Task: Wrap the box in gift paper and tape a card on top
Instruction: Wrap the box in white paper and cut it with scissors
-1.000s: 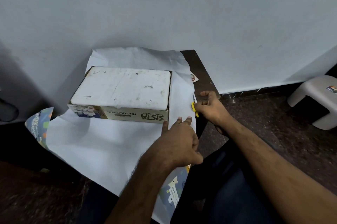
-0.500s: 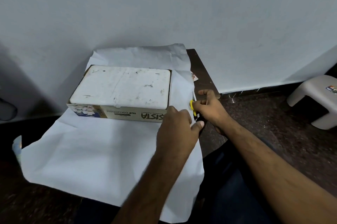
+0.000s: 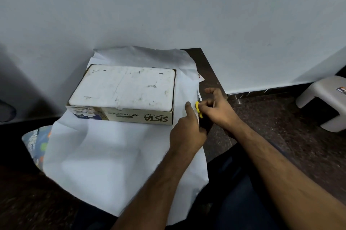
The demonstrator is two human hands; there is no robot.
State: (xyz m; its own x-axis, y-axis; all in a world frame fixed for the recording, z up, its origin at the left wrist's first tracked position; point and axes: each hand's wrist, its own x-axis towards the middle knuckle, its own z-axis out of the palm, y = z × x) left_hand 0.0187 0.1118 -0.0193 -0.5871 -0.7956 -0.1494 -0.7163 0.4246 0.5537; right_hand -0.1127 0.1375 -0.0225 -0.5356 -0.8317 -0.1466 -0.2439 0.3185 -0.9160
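Right now I am working over the gift paper (image 3: 104, 156), which is lying white side up across most of the lower middle of the frame, its printed face curling into view at the lower left and its far edge riding up the wall (image 3: 168, 5) at top. Sitting on the paper's upper half is the box (image 3: 122, 87), its long axis running left to right across the frame, the "SISTA" side facing me. It is lying to the left of both my hands, and my left hand (image 3: 187, 132) is the nearer one, just beside the box's right front corner.

I am resting that left hand on the paper's right margin, index finger pointing up the frame along the edge, the other fingers curled. My right hand (image 3: 215, 111), at centre right, is pinching a small yellow tool (image 3: 198, 111) right at the paper's right edge; I cannot tell whether it is scissors or a cutter. I judge I am trimming this edge.

Open room is tight at top and wide below. A strip of dark table (image 3: 207, 68) is showing at right, with a card corner (image 3: 201, 77) peeking out there, and a grey stool (image 3: 325, 98) far right.
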